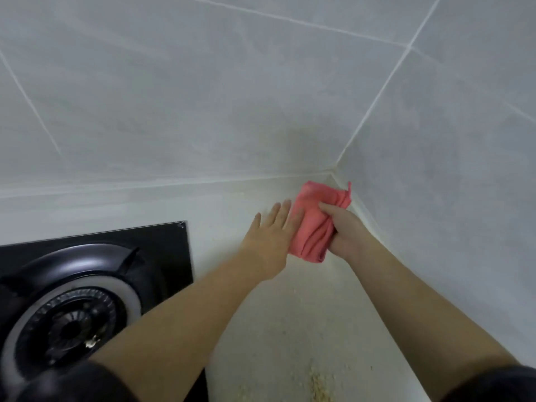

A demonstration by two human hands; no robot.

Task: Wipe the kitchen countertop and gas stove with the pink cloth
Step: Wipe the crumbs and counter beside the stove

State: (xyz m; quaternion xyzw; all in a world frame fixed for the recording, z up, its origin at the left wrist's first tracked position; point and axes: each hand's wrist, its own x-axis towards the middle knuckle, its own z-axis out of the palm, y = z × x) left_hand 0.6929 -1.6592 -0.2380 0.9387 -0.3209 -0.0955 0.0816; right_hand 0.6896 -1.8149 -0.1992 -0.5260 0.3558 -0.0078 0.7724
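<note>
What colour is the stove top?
Black and glossy. The stove top shows best in the head view, at lower left.

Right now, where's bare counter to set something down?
Free: the countertop strip between the gas stove and the back wall, and the patch between stove edge and left hand. Nearer counter is open but has crumbs. Crowded: the wall corner, where the right hand grips the pink cloth and the left hand touches it.
</note>
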